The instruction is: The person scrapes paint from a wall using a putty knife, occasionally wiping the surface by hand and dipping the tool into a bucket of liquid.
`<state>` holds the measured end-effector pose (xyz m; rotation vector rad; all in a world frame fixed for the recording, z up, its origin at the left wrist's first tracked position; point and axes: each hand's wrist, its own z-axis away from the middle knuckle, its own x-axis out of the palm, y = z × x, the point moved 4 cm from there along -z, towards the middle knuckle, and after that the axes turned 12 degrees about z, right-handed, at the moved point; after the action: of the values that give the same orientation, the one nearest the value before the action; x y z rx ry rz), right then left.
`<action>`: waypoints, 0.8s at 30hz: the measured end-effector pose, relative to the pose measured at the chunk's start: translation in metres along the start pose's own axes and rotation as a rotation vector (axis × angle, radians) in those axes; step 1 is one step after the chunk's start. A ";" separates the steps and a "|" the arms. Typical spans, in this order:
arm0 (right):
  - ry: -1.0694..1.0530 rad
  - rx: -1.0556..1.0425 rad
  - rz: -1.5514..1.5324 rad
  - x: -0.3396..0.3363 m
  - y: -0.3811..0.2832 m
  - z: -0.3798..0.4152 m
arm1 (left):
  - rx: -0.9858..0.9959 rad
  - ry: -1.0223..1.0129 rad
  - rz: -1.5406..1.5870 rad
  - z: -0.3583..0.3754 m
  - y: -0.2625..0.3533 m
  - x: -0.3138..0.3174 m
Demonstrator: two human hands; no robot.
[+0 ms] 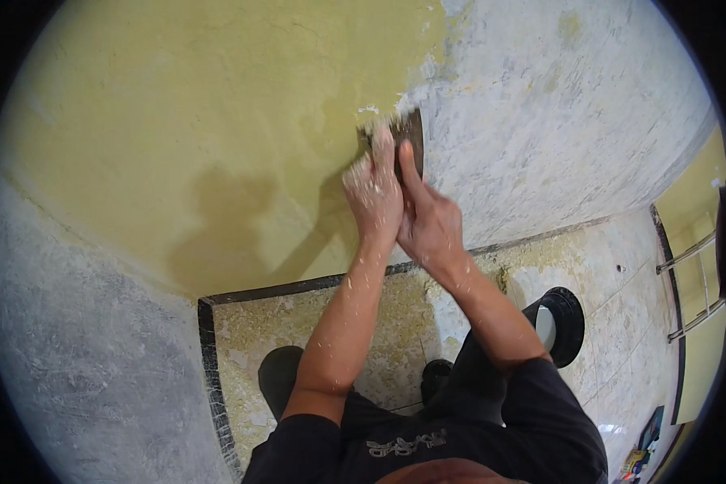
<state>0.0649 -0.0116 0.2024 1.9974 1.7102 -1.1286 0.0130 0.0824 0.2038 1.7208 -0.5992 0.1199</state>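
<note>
A scraper with a wide, dark blade point(412, 139) presses against the wall, its edge at the border between yellow paint point(218, 121) and the bare whitish surface point(532, 137). My left hand point(373, 198) is closed on it, one finger stretched along the blade and dusted with paint flakes. Beside it, my right hand point(434, 222) grips the scraper too, with its thumb pointing up the blade. The handle is hidden behind both hands. Loose chips of paint cling to the blade's edge and to my forearms.
Paint flakes cover the floor point(298, 331) along the dark skirting strip point(306, 286). A black bucket point(571, 327) with whitish contents stands right of my legs. A grey wall point(89, 363) rises at left. Metal rails point(694, 252) and small items point(639, 460) are at far right.
</note>
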 end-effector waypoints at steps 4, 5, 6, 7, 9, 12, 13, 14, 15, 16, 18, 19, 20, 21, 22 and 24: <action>0.019 -0.035 0.038 -0.017 -0.011 -0.023 | -0.053 -0.009 0.092 -0.007 0.034 0.012; 0.070 -0.064 0.026 -0.018 -0.011 -0.021 | 0.021 0.015 0.074 -0.005 0.035 0.011; 0.062 -0.060 0.028 -0.018 -0.009 -0.019 | -0.024 0.023 0.007 -0.006 0.031 0.010; 0.069 -0.069 0.026 -0.021 -0.010 -0.023 | -0.026 0.021 0.008 -0.009 0.034 0.012; 0.061 -0.079 0.025 -0.027 -0.013 -0.029 | 0.004 -0.009 0.116 -0.010 0.043 0.016; 0.031 -0.042 0.041 -0.031 -0.018 -0.026 | -0.019 -0.032 0.008 -0.004 0.049 0.011; 0.011 -0.017 0.037 -0.024 -0.013 -0.014 | 0.037 -0.014 -0.112 -0.005 0.039 0.006; -0.004 0.003 0.034 -0.016 -0.009 -0.006 | 0.025 0.018 -0.212 -0.001 0.020 0.000; 0.010 -0.007 0.024 -0.009 -0.005 -0.001 | 0.044 0.022 -0.214 0.002 0.013 -0.001; 0.044 -0.039 -0.019 -0.009 -0.009 0.000 | 0.076 0.034 -0.197 0.006 0.017 0.000; 0.055 -0.030 -0.061 -0.013 -0.011 -0.006 | 0.159 0.048 -0.222 -0.001 0.027 0.003; 0.059 -0.029 -0.064 -0.023 -0.020 -0.022 | 0.163 0.046 -0.225 -0.009 0.046 0.007; 0.085 -0.044 -0.038 -0.031 -0.027 -0.039 | 0.119 0.022 -0.137 -0.017 0.065 0.012; 0.105 -0.062 -0.012 -0.035 -0.030 -0.047 | 0.072 0.004 -0.048 -0.018 0.079 0.016; 0.106 -0.060 0.010 -0.033 -0.029 -0.045 | 0.021 0.001 0.058 -0.011 0.084 0.019; 0.034 -0.036 -0.018 -0.028 -0.024 -0.027 | 0.020 0.010 -0.084 -0.009 0.057 0.007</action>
<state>0.0529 -0.0078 0.2464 1.9949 1.7555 -1.0679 -0.0045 0.0817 0.2591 1.7617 -0.5191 0.0752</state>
